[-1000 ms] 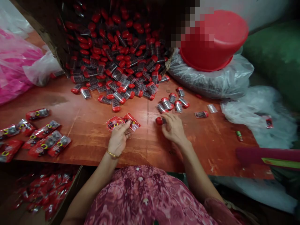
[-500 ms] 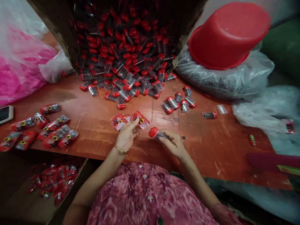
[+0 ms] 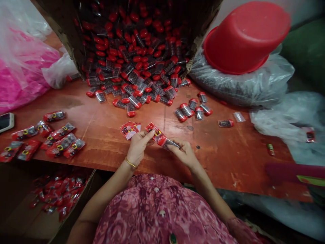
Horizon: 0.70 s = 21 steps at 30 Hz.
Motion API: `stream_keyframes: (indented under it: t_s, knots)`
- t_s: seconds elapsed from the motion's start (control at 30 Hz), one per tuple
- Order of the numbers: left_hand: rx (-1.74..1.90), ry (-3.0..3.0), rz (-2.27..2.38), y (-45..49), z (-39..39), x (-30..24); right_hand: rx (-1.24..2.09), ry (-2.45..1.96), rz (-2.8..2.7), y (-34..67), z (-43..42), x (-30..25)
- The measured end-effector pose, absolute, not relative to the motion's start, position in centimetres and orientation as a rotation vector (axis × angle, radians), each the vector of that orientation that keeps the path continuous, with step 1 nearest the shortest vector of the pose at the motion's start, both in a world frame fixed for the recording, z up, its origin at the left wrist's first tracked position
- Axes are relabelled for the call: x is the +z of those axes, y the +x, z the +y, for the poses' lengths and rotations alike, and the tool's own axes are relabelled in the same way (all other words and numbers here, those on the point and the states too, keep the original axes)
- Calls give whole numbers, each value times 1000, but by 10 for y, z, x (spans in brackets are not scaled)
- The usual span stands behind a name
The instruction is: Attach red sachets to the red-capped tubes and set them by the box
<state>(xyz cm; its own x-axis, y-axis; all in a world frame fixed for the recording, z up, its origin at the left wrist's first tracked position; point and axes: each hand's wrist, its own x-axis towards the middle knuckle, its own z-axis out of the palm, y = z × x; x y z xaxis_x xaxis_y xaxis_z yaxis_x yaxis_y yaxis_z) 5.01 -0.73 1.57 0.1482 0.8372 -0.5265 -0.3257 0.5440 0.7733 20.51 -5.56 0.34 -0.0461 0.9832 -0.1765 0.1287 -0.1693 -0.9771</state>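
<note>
Just below the centre of the frame I see a red printed sleeve (image 3: pixel 156 135) that seems to reach partly over a container (image 3: pixel 175 145), whose dark end sticks out, so I judge this one about half done. The left hand (image 3: pixel 140 143) pinches the sleeve between thumb and fingers; the right hand (image 3: pixel 185 153) is curled narrow around the container's bare end. Beside the left hand, flat sleeves (image 3: pixel 130 129) lie on the table (image 3: pixel 220 152). At frame left, wrapped pieces (image 3: pixel 62 145) look finished to me, with more in the box (image 3: pixel 31 225) at lower left. Plenty seems left: loose containers (image 3: pixel 186 110) right of centre and a big heap (image 3: pixel 134 81) at the top
</note>
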Motion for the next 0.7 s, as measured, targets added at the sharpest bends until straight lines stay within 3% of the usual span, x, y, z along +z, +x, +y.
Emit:
stream_keyframes:
  t_s: [0.2, 0.4, 0.7]
  knots:
    - [1007, 538, 992, 58, -13, 14, 1461, -1299, -1070, 192, -54, -8]
    - [1034, 506, 930, 59, -12, 6, 1245, -1291, -931, 172, -50, -22]
    - [1031, 493, 858, 55, -2, -1, 1461, -1208, -900, 159, -35, -12]
